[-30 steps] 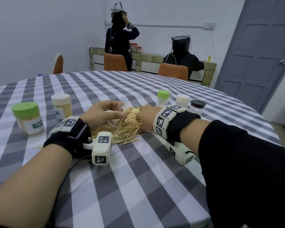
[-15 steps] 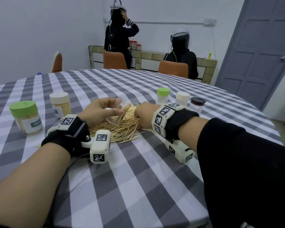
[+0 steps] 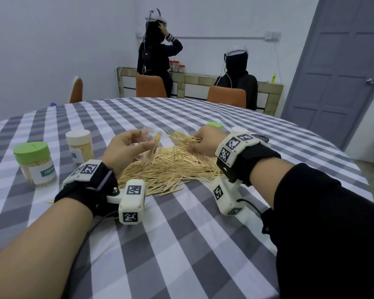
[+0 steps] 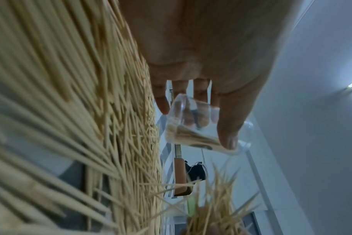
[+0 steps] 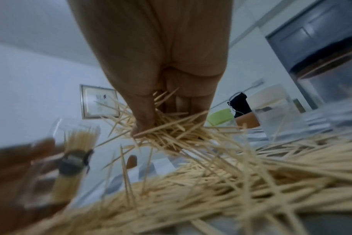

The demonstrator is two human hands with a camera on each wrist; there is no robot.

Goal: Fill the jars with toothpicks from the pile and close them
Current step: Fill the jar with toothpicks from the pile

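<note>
A heap of wooden toothpicks (image 3: 171, 167) (image 5: 241, 182) lies on the checked tablecloth between my hands. My left hand (image 3: 127, 147) (image 4: 201, 101) holds a small clear jar (image 3: 150, 145) (image 4: 199, 128) tilted above the heap, thumb on one side and fingers on the other; a few toothpicks lie inside it. My right hand (image 3: 203, 142) (image 5: 163, 127) grips a bunch of toothpicks (image 3: 181, 138) (image 5: 171, 135) just above the heap's far right side. The jar (image 5: 76, 151) shows blurred at the left of the right wrist view.
Two filled, closed jars stand at the left: a green-lidded jar (image 3: 35, 164) and a cream-lidded jar (image 3: 80, 146). Behind my right wrist stand a green-lidded jar (image 3: 214, 125), a white-lidded jar (image 3: 239, 130) and a black-lidded jar (image 5: 329, 66). Two people and orange chairs are beyond the table.
My right hand has closed on a bunch of toothpicks and lifted it off the heap. The left hand has raised the jar slightly.
</note>
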